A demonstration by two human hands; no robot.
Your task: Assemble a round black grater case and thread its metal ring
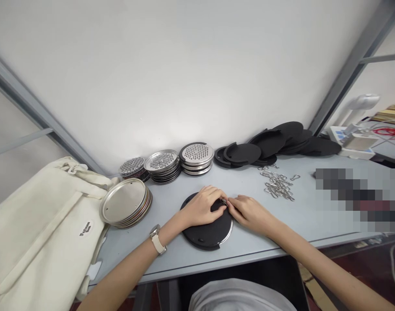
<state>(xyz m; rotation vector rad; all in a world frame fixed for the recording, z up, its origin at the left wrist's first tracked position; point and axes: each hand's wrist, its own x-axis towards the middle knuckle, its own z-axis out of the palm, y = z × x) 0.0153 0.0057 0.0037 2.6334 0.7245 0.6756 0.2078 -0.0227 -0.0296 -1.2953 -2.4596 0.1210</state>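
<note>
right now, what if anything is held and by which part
The left hand and right hand seem to pinch a small metal clip at the rim of the black disc; which part of it is unclear.

Grey-blue table [304, 220] bearing grater stacks [197, 154], black discs [242, 154] and metal clips [278, 186].

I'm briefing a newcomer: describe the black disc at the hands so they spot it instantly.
On the table, find the middle of the front edge. Just behind it, the black disc lies under the left hand, with the right hand at its right edge. Unlike the heaped discs at the back, it shows a silver rim.
</note>
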